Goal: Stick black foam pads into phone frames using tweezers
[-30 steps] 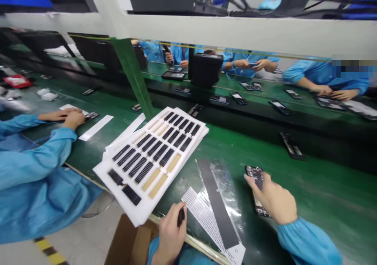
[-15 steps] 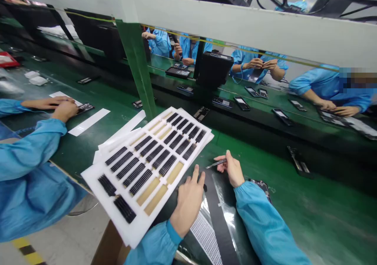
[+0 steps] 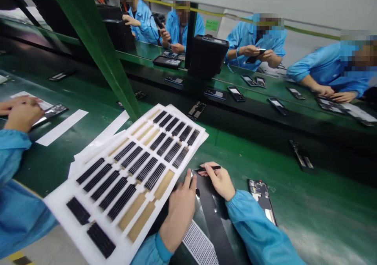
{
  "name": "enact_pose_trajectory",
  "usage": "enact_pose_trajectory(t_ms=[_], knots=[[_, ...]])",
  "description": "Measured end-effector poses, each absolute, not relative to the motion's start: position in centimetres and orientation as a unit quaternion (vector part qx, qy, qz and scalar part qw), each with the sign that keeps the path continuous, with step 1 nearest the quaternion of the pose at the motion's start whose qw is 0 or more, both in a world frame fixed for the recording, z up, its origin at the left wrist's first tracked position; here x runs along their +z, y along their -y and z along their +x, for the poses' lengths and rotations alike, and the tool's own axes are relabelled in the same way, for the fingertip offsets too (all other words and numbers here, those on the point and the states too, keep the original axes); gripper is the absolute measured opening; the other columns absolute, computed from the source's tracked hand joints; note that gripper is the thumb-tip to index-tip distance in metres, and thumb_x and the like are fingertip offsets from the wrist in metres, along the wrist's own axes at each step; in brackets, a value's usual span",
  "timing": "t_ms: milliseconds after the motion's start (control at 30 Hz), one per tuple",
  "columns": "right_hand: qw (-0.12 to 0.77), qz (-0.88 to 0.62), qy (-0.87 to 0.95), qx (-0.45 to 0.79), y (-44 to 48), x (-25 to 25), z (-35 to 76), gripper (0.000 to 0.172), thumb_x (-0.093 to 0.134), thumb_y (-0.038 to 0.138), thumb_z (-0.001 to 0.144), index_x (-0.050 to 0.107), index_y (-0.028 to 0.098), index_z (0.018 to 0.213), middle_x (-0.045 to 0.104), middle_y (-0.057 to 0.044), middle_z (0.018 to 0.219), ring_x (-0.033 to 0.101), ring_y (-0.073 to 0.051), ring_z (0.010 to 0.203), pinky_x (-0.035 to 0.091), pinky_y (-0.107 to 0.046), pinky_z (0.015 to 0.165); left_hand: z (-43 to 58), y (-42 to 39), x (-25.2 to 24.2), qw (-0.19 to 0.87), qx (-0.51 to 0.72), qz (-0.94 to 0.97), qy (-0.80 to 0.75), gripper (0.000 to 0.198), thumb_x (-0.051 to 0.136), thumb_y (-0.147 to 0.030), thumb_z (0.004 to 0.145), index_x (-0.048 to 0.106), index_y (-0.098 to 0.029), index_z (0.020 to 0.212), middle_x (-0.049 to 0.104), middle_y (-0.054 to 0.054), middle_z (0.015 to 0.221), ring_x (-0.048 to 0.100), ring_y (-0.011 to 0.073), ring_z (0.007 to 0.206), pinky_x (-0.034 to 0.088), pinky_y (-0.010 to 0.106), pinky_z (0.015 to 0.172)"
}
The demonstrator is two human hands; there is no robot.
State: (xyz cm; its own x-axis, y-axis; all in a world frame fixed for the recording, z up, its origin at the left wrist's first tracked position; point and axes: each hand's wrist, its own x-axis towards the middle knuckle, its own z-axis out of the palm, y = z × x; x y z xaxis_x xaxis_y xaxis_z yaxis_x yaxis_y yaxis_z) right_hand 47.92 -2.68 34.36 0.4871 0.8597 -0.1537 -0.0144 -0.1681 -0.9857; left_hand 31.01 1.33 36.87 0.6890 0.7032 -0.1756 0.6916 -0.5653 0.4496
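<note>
My right hand (image 3: 217, 179) pinches thin black tweezers (image 3: 209, 167), tips pointing left at the top end of a long black strip (image 3: 212, 222) on a glossy backing sheet. My left hand (image 3: 180, 207) lies on that sheet with its fingers stretched forward, one fingertip close to the tweezer tips; a small dark bit shows beside the thumb. Left of both hands sits a white foam tray (image 3: 67, 214) with rows of black ribbed parts and some bare tan slots. An open phone frame (image 3: 261, 196) lies on the green belt just right of my right forearm.
A perforated white sheet (image 3: 199, 246) lies under my left wrist. A neighbour's hands (image 3: 18, 112) rest on a phone at far left, beside white paper strips (image 3: 61, 127). A green post (image 3: 101, 57) rises ahead. Several people in blue work across the line, with phones on the belt.
My view has dropped and shifted closer. My right hand has moved left and down with the tweezers to the strip's top end; my left hand's fingers have slid up beside them.
</note>
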Motion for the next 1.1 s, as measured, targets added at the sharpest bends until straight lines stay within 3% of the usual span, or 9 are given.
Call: enact_pose_trajectory(t_ms=[67, 133, 167, 233, 333, 433, 667, 967, 1100], knots=[[0.592, -0.646, 0.310, 0.370, 4.0, 35.5, 47.4, 0.044, 0.062, 0.063, 0.090, 0.072, 0.020, 0.097, 0.079, -0.010, 0.082, 0.076, -0.025, 0.078, 0.061, -0.038, 0.076, 30.7, -1.6, 37.0, 0.364, 0.108, 0.832, -0.404, 0.043, 0.050, -0.006, 0.091, 0.063, -0.017, 0.130, 0.058, 0.017, 0.143, 0.070, 0.0294, 0.105, 0.059, 0.044, 0.087], [0.616, -0.634, 0.294, 0.363, 6.0, 37.1, 46.6, 0.037, 0.058, 0.056, 0.096, 0.072, 0.022, 0.102, 0.079, -0.010, 0.087, 0.076, -0.026, 0.082, 0.061, -0.040, 0.079, 30.5, -1.4, 37.4, 0.470, 0.169, 0.766, -0.405, 0.029, 0.048, -0.026, 0.099, 0.063, -0.018, 0.122, 0.072, 0.013, 0.115, 0.071, 0.0212, 0.084, 0.060, 0.034, 0.073], [0.620, -0.634, 0.288, 0.362, 7.2, 37.9, 46.1, 0.034, 0.057, 0.053, 0.097, 0.073, 0.023, 0.103, 0.079, -0.010, 0.091, 0.076, -0.027, 0.084, 0.062, -0.041, 0.080, 30.5, -1.2, 37.7, 0.539, 0.187, 0.714, -0.406, 0.033, 0.043, -0.038, 0.102, 0.061, -0.017, 0.121, 0.073, 0.009, 0.097, 0.068, 0.0165, 0.067, 0.056, 0.028, 0.059], [0.619, -0.647, 0.284, 0.342, 9.4, 39.4, 44.9, 0.030, 0.060, 0.049, 0.096, 0.075, 0.024, 0.102, 0.079, -0.011, 0.099, 0.076, -0.029, 0.089, 0.063, -0.043, 0.082, 30.5, -0.5, 38.5, 0.709, 0.216, 0.548, -0.388, 0.050, 0.034, -0.056, 0.102, 0.059, -0.016, 0.118, 0.065, 0.001, 0.070, 0.048, 0.0090, 0.042, 0.038, 0.020, 0.039], [0.626, -0.672, 0.282, 0.277, 11.5, 40.7, 42.8, 0.027, 0.064, 0.044, 0.095, 0.077, 0.022, 0.102, 0.077, -0.012, 0.107, 0.075, -0.029, 0.096, 0.064, -0.042, 0.084, 30.5, 0.9, 39.9, 0.864, 0.242, 0.298, -0.325, 0.056, 0.038, -0.065, 0.098, 0.061, -0.015, 0.106, 0.054, -0.004, 0.057, 0.036, 0.0048, 0.037, 0.027, 0.016, 0.038], [0.657, -0.655, 0.267, 0.261, 12.2, 40.8, 41.1, 0.024, 0.060, 0.039, 0.098, 0.077, 0.023, 0.105, 0.075, -0.011, 0.111, 0.076, -0.027, 0.097, 0.066, -0.038, 0.079, 30.3, 2.0, 41.1, 0.894, 0.251, 0.234, -0.287, 0.049, 0.049, -0.061, 0.097, 0.063, -0.014, 0.096, 0.055, -0.003, 0.056, 0.039, 0.0048, 0.038, 0.028, 0.015, 0.037], [0.712, -0.602, 0.260, 0.253, 13.2, 41.3, 39.4, 0.019, 0.060, 0.033, 0.099, 0.078, 0.027, 0.105, 0.077, -0.008, 0.102, 0.078, -0.027, 0.089, 0.067, -0.042, 0.079, 29.4, 3.4, 42.0, 0.891, 0.276, 0.255, -0.255, 0.047, 0.050, -0.057, 0.098, 0.064, -0.012, 0.095, 0.059, -0.001, 0.059, 0.043, 0.0054, 0.040, 0.031, 0.014, 0.034], [0.719, -0.602, 0.262, 0.230, 13.9, 41.6, 38.4, 0.018, 0.061, 0.031, 0.098, 0.077, 0.026, 0.105, 0.077, -0.009, 0.102, 0.079, -0.028, 0.085, 0.068, -0.041, 0.074, 28.8, 4.3, 42.6, 0.882, 0.294, 0.269, -0.251, 0.054, 0.050, -0.064, 0.095, 0.064, -0.012, 0.093, 0.058, -0.001, 0.058, 0.044, 0.0057, 0.039, 0.034, 0.014, 0.033], [0.680, -0.656, 0.283, 0.165, 14.5, 41.5, 38.0, 0.019, 0.060, 0.031, 0.098, 0.078, 0.024, 0.104, 0.077, -0.010, 0.105, 0.078, -0.028, 0.090, 0.067, -0.041, 0.077, 28.5, 4.5, 42.7, 0.879, 0.297, 0.280, -0.248, 0.052, 0.048, -0.062, 0.097, 0.064, -0.013, 0.094, 0.059, 0.000, 0.057, 0.044, 0.0060, 0.039, 0.034, 0.014, 0.033]])
